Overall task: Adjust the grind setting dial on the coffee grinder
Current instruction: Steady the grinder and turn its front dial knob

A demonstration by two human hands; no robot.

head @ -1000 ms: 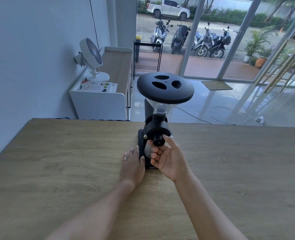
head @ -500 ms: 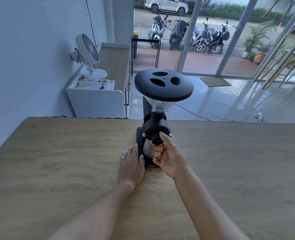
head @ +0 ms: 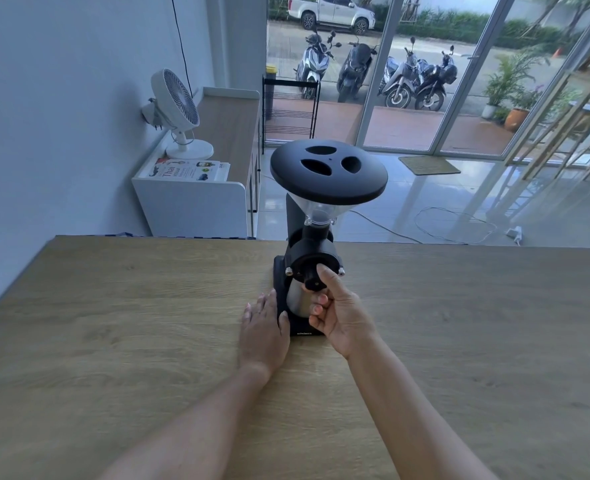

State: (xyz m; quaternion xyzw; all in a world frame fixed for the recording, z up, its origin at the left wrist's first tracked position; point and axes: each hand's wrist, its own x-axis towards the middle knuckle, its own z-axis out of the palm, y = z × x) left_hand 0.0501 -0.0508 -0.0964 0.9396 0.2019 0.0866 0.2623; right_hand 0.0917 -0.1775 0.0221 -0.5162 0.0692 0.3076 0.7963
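Grinder [head: 312, 258] on wooden table [head: 113, 323], glass-fronted room.

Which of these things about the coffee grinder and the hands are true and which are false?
1. The right hand pinches the small black dial on the grinder's front. True.
2. The left hand lifts the coffee grinder up. False: it lies flat on the wooden table against the grinder's base.
3. The black hopper lid is on top. True.
4. A white fan stands on the table beside the grinder. False: it stands on a white cabinet by the wall.
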